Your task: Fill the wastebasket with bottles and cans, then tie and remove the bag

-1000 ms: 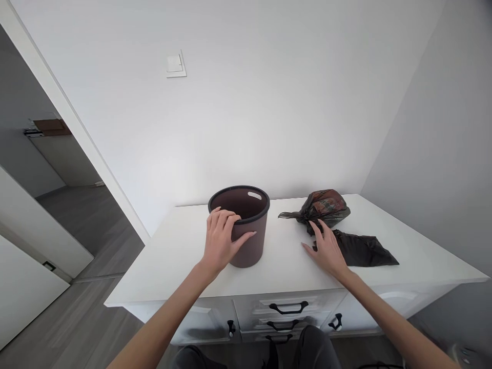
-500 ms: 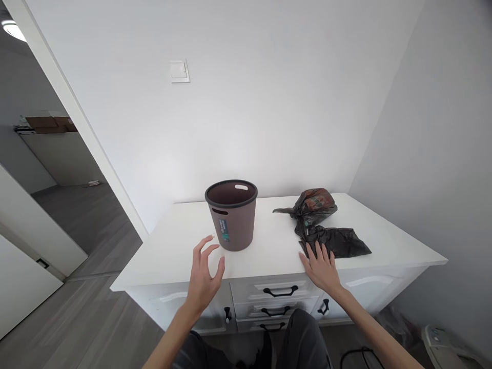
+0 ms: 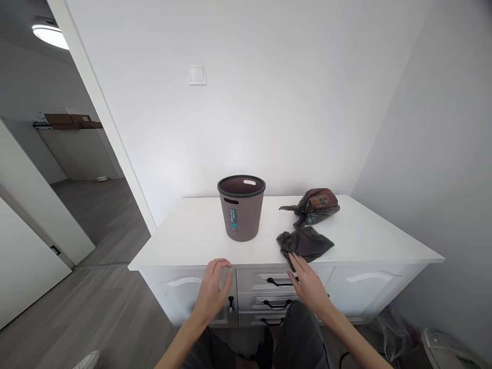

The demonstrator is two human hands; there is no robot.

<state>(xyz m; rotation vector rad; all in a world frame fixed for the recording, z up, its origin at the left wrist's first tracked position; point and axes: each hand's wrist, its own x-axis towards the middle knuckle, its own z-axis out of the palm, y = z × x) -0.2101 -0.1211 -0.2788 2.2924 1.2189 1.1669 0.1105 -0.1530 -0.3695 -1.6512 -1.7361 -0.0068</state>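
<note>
A brown plastic bin with a dark rim stands upright on the white cabinet top. To its right lies a flat black plastic bag, and behind that a tied, filled dark bag. My left hand hovers in front of the cabinet's front edge, fingers curled loosely, holding nothing. My right hand is stretched out with fingers apart, its fingertips just short of the flat black bag's near edge.
The cabinet has drawers with black handles below its top. A light switch is on the white wall behind. An open doorway lies to the left, a grey wall to the right. My knees show below.
Both hands have drawn back toward me, off the cabinet top. The left hand let go of the bin a second ago. The flat black bag now lies bunched up, nearer the bin.
</note>
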